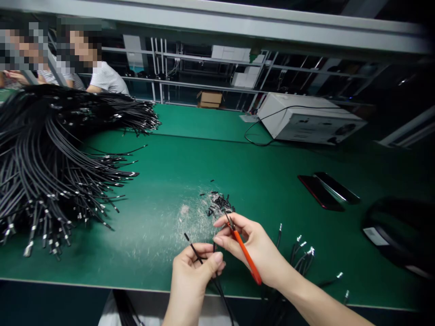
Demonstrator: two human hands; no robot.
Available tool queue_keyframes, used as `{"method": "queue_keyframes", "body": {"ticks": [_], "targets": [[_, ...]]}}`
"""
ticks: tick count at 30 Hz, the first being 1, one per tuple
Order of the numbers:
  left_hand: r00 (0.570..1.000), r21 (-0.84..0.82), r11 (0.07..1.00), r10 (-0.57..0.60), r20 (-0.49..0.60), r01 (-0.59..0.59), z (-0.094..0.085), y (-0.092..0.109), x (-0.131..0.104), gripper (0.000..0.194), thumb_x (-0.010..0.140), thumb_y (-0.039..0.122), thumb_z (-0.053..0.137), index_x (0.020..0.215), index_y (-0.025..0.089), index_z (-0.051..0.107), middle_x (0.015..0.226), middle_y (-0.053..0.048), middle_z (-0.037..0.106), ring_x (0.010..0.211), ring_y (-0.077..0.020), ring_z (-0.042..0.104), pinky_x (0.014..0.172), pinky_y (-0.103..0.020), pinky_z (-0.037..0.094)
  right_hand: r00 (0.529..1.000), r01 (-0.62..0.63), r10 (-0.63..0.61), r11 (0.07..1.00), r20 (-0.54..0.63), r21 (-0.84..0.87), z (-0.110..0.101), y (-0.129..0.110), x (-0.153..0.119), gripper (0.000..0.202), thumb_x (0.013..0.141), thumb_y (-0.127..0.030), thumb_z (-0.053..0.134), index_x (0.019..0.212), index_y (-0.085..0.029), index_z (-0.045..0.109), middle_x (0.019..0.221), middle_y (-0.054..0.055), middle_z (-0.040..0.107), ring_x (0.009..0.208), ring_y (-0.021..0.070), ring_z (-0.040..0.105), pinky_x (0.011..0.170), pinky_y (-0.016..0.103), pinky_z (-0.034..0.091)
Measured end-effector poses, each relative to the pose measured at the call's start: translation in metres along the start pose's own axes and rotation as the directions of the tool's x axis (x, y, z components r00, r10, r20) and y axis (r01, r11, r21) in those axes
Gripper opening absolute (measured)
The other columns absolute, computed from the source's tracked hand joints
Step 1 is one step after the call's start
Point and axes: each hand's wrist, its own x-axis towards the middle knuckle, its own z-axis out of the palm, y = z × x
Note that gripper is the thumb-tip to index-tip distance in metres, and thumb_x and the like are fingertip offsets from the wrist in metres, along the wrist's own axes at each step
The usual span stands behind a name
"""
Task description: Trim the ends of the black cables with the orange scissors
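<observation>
Between the thumb and fingers of my left hand is a black cable, its thin ends sticking up past the fingers and its length running down over the table's front edge. My right hand is closed around orange-handled cutters, whose dark jaws point up and left. The right thumb and fingertips are close beside the upright cable end; whether they touch it I cannot tell. Just beyond both hands lies a small pile of short black cut-off pieces, with fine pale strands scattered around it.
A large heap of black cables covers the left of the green table. More cable ends lie right of my forearm. Two phones, a black roll and a white machine stand farther right. People sit behind.
</observation>
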Motion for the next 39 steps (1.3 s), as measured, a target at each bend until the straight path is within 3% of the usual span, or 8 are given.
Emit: {"method": "queue_keyframes", "body": {"ticks": [5,9,14,19,22,26,33,39], "targets": [[0.999,0.030,0.999,0.018,-0.039,-0.016,0.000,0.000,0.001,0.037,0.049,0.029,0.084,0.072,0.009,0.062,0.052,-0.005,0.067,0.049,-0.0156,0.065,0.045,-0.019,0.047,0.998,0.052,-0.054,0.996,-0.031,-0.072,0.007,0.002,-0.004,0.021,0.080,-0.030,0.058,0.098,-0.019,0.053,0.080,0.001,0.060,0.072,0.0136,0.058,0.066,0.025,0.048],[1.000,0.049,0.998,0.026,-0.014,-0.025,-0.002,0.003,0.001,0.038,0.051,0.031,0.083,0.074,0.009,0.062,0.052,-0.006,0.068,0.048,-0.0141,0.063,0.045,-0.019,0.046,0.967,0.221,-0.252,0.906,-0.041,-0.360,0.008,0.004,-0.011,0.012,0.081,-0.021,0.054,0.093,-0.022,0.055,0.086,0.002,0.061,0.081,0.0163,0.056,0.072,0.028,0.046],[0.991,0.018,0.991,-0.132,0.027,0.131,-0.004,0.013,-0.002,0.041,0.051,0.030,0.083,0.079,0.010,0.061,0.061,-0.006,0.069,0.057,-0.0188,0.067,0.055,-0.026,0.052,0.869,0.471,-0.467,0.678,0.164,-0.564,-0.011,0.003,-0.009,0.022,0.081,-0.012,0.050,0.101,-0.021,0.052,0.087,0.004,0.060,0.082,0.0158,0.053,0.075,0.028,0.041],[0.980,-0.002,0.980,-0.197,0.017,0.197,-0.002,0.017,-0.004,0.044,0.050,0.029,0.084,0.083,0.010,0.061,0.061,-0.006,0.069,0.054,-0.0184,0.066,0.054,-0.027,0.052,0.841,0.463,-0.407,0.200,0.357,-0.863,-0.025,0.008,-0.001,0.015,0.084,-0.026,0.051,0.093,-0.017,0.058,0.070,0.005,0.059,0.068,0.0176,0.053,0.075,0.034,0.034],[0.973,-0.006,0.973,-0.231,0.026,0.231,-0.002,0.017,-0.005,0.040,0.053,0.028,0.082,0.082,0.010,0.061,0.062,-0.006,0.069,0.055,-0.0178,0.066,0.055,-0.027,0.052,0.828,0.452,-0.397,0.059,0.395,-0.890,-0.024,0.016,0.000,0.022,0.087,-0.034,0.048,0.089,-0.016,0.060,0.063,0.003,0.058,0.060,0.0158,0.051,0.073,0.033,0.031],[0.968,0.001,0.969,-0.248,0.034,0.248,-0.002,0.016,-0.005,0.035,0.057,0.026,0.080,0.081,0.011,0.060,0.064,-0.006,0.069,0.056,-0.0170,0.066,0.058,-0.027,0.052,0.818,0.447,-0.392,-0.026,0.420,-0.894,-0.023,0.022,0.001,0.020,0.087,-0.032,0.047,0.086,-0.017,0.060,0.059,0.002,0.057,0.057,0.0147,0.050,0.070,0.032,0.029],[0.969,0.014,0.972,-0.236,0.070,0.235,-0.002,0.016,-0.006,0.032,0.059,0.027,0.079,0.079,0.010,0.060,0.065,-0.005,0.068,0.057,-0.0164,0.066,0.058,-0.026,0.052,0.787,0.468,-0.375,-0.158,0.491,-0.870,-0.024,0.014,0.001,0.021,0.086,-0.012,0.039,0.087,-0.016,0.059,0.057,0.002,0.057,0.051,0.0135,0.049,0.076,0.034,0.028],[0.974,0.011,0.974,-0.224,0.042,0.224,-0.001,0.016,-0.005,0.034,0.055,0.027,0.082,0.077,0.010,0.061,0.064,-0.005,0.068,0.057,-0.0172,0.066,0.058,-0.026,0.052,0.779,0.530,-0.318,-0.127,0.541,-0.838,-0.026,0.010,0.007,0.022,0.083,-0.012,0.041,0.065,-0.018,0.053,0.050,0.001,0.057,0.044,0.0119,0.047,0.074,0.033,0.029]]}}
